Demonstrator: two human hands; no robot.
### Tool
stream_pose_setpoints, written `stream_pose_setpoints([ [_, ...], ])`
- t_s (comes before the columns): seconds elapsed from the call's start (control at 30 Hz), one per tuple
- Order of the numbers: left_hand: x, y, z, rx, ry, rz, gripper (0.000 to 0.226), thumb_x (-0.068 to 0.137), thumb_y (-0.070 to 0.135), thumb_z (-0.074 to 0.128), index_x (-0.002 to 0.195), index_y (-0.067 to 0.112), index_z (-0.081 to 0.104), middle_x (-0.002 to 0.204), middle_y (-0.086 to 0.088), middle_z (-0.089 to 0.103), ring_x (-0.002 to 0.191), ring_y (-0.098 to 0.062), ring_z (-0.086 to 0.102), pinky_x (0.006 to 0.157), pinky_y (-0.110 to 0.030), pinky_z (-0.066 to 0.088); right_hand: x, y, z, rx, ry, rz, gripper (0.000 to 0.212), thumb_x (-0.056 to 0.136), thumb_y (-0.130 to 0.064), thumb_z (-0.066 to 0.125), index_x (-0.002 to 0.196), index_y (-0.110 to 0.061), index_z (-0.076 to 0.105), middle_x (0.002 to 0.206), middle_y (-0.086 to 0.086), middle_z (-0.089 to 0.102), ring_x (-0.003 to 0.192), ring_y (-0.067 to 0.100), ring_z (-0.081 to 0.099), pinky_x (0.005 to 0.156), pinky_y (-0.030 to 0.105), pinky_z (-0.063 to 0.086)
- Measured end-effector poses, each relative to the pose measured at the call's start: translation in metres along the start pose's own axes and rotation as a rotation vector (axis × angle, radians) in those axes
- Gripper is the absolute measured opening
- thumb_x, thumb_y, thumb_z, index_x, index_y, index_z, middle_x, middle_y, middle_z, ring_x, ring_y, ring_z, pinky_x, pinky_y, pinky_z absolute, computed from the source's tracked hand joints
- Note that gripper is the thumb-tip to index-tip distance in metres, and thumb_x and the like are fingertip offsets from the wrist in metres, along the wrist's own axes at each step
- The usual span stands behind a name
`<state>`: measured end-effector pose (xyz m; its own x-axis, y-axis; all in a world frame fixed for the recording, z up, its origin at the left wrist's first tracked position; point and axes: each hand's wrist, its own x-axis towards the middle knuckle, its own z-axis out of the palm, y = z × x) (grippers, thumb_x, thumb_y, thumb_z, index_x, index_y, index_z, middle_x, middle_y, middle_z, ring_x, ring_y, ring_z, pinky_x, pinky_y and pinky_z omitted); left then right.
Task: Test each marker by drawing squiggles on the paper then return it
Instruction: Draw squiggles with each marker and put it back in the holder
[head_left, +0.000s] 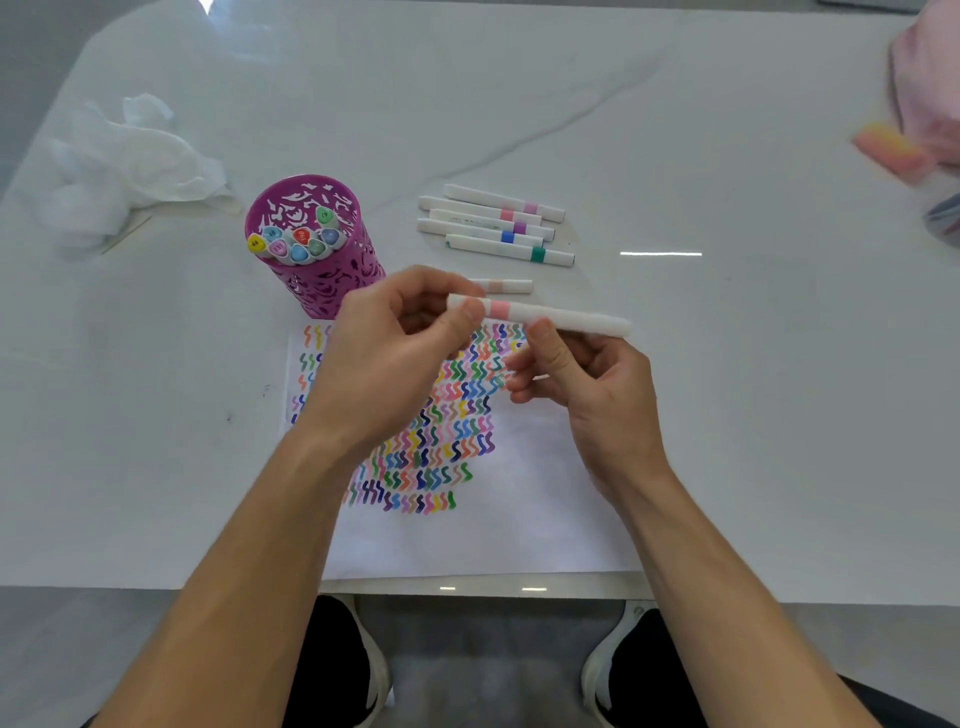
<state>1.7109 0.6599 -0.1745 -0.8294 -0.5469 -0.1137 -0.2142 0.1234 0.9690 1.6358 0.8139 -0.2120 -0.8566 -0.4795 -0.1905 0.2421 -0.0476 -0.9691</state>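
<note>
Marker (540, 315) with pink band held level above paper (467, 530), left hand (384, 358) pinching its cap end, right hand (587, 384) gripping barrel, probably for uncapping or recapping; purple holder (317, 244) just beyond left hand.

Both bare forearms reach forward from the bottom corners and converge toward the middle. The left grip (395, 343) is turned back-of-hand up, fingers curled, its thumb (465, 317) pressed against the index fingertip in a pinch. The right grip (587, 379) sits just to the right of the left one and slightly lower, thumb side up, thumb (550, 345) raised and extended toward the left grip, the other fingers (524, 384) loosely curled beneath it. Both wrists are held fairly straight.
</note>
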Motion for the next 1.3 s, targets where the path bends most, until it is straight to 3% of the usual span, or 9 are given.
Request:
stream_pose_setpoints([
  [0.13, 0.005, 0.008, -0.018, -0.124, 0.142, 0.091, 0.007, 0.095, 0.013, 0.07, 0.101, 0.012, 0.072, 0.084, 0.006, 0.078, 0.076, -0.012, 0.064, 0.071, -0.022, 0.054, 0.001, 0.001, -0.004, -0.038, 0.063, 0.001, 0.035, 0.089, -0.039, 0.065, 0.099, -0.006, 0.066, 0.075, 0.006, 0.073, 0.064, 0.021, 0.068, 0.061, 0.031, 0.058],
  [0.27, 0.008, 0.015, -0.037, -0.181, 0.378, 0.25, 0.018, 0.095, 0.016, 0.071, 0.108, 0.004, 0.071, 0.095, -0.008, 0.079, 0.082, -0.017, 0.067, 0.076, -0.029, 0.054, 0.004, -0.001, -0.006, -0.026, 0.12, 0.005, 0.043, 0.091, -0.049, 0.057, 0.102, -0.008, 0.062, 0.076, 0.012, 0.071, 0.061, 0.021, 0.065, 0.056, 0.029, 0.055],
  [0.33, 0.008, 0.018, -0.042, -0.183, 0.479, 0.302, 0.02, 0.095, 0.016, 0.071, 0.109, 0.003, 0.071, 0.092, 0.001, 0.079, 0.082, -0.011, 0.069, 0.078, -0.026, 0.053, 0.004, -0.001, -0.006, -0.046, 0.134, -0.003, 0.045, 0.09, -0.051, 0.055, 0.103, -0.008, 0.061, 0.075, 0.011, 0.071, 0.06, 0.019, 0.064, 0.054, 0.027, 0.053],
  [0.53, 0.007, 0.016, -0.05, 0.065, 0.698, 0.473, 0.025, 0.099, 0.025, 0.067, 0.116, 0.006, 0.071, 0.101, -0.004, 0.072, 0.095, -0.011, 0.071, 0.086, -0.032, 0.056, 0.004, 0.002, -0.006, -0.076, 0.155, -0.016, 0.029, 0.101, -0.038, 0.056, 0.097, -0.01, 0.06, 0.072, 0.007, 0.071, 0.059, 0.02, 0.062, 0.053, 0.026, 0.051],
  [0.67, 0.01, 0.008, -0.051, 0.371, 0.742, 0.637, 0.03, 0.104, 0.022, 0.06, 0.126, 0.002, 0.068, 0.104, -0.01, 0.07, 0.102, -0.015, 0.068, 0.091, -0.031, 0.055, 0.004, 0.005, -0.007, -0.117, 0.167, -0.025, 0.022, 0.106, -0.027, 0.054, 0.091, -0.012, 0.058, 0.074, 0.006, 0.072, 0.06, 0.019, 0.063, 0.053, 0.027, 0.051],
  [0.77, 0.011, 0.006, -0.048, 0.421, 0.771, 0.721, 0.03, 0.104, 0.014, 0.058, 0.127, -0.004, 0.065, 0.101, -0.012, 0.067, 0.101, -0.012, 0.067, 0.09, -0.025, 0.053, 0.004, 0.006, -0.007, -0.136, 0.17, -0.029, 0.021, 0.107, -0.026, 0.053, 0.09, -0.013, 0.058, 0.074, 0.005, 0.072, 0.061, 0.019, 0.063, 0.053, 0.026, 0.051],
  [0.93, 0.011, 0.006, -0.048, 0.447, 0.874, 0.782, 0.029, 0.106, 0.012, 0.055, 0.127, -0.005, 0.064, 0.102, 0.002, 0.056, 0.103, 0.01, 0.054, 0.091, -0.022, 0.05, 0.004, 0.006, -0.008, -0.139, 0.171, -0.034, 0.021, 0.107, -0.025, 0.053, 0.09, -0.013, 0.057, 0.073, 0.005, 0.072, 0.061, 0.02, 0.063, 0.053, 0.026, 0.05],
  [1.23, 0.016, -0.006, -0.045, 0.552, 0.688, 0.568, 0.03, 0.104, 0.01, 0.056, 0.132, 0.007, 0.066, 0.107, -0.004, 0.06, 0.097, 0.01, 0.054, 0.091, -0.015, 0.047, 0.004, 0.009, -0.009, -0.153, 0.17, -0.036, 0.021, 0.107, -0.027, 0.052, 0.091, -0.014, 0.058, 0.075, 0.005, 0.072, 0.062, 0.02, 0.063, 0.054, 0.026, 0.051],
  [1.3, 0.016, -0.007, -0.044, 0.591, 0.641, 0.514, 0.031, 0.104, 0.015, 0.056, 0.133, 0.01, 0.066, 0.112, -0.004, 0.063, 0.103, -0.002, 0.06, 0.094, -0.02, 0.049, 0.004, 0.009, -0.01, -0.157, 0.17, -0.038, 0.022, 0.107, -0.027, 0.051, 0.091, -0.014, 0.058, 0.075, 0.005, 0.072, 0.062, 0.02, 0.063, 0.054, 0.026, 0.051],
])
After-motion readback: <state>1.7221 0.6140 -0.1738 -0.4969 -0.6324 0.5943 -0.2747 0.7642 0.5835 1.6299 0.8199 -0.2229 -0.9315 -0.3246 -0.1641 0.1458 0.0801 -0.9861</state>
